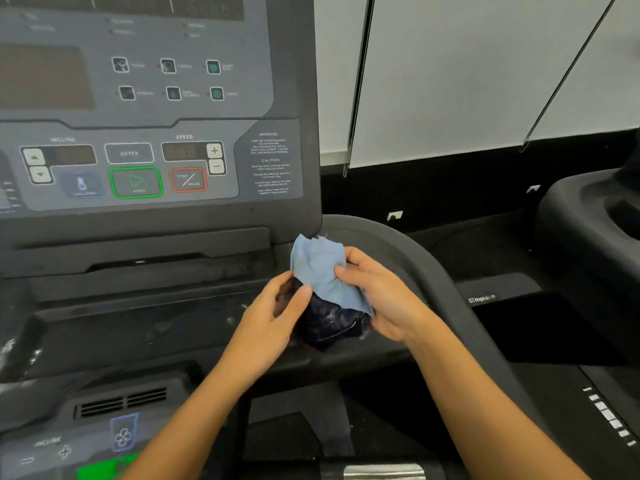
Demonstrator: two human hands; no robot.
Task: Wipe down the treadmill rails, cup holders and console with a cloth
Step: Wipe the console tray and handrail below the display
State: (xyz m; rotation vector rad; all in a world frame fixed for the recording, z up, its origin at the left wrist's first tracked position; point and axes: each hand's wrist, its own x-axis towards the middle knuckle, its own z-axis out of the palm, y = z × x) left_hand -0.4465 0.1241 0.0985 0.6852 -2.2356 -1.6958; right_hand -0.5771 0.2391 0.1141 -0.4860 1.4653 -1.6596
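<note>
Hands grip one bunched cloth (320,271) between them. Left hand (273,317) and right hand (384,299) both pinch it beside the console's (156,133) lower right corner.

Pale grey-white roller blinds (485,74) fill 12-to-3 o'clock quarter, evenly bright, no hard shadows. Two thin dark lines (360,81) cross blinds: one near-vertical at 1 o'clock, other slanting at 2 o'clock. Black wall band (433,181) under blinds, toward 3 o'clock. Two small white sockets (394,215) low on band, well apart. Dark floor (478,244) below band. Neighbouring black machine (588,220) at 3 o'clock, cut by frame edge. Black cover with brand logo (482,299) at 4 o'clock.
</note>
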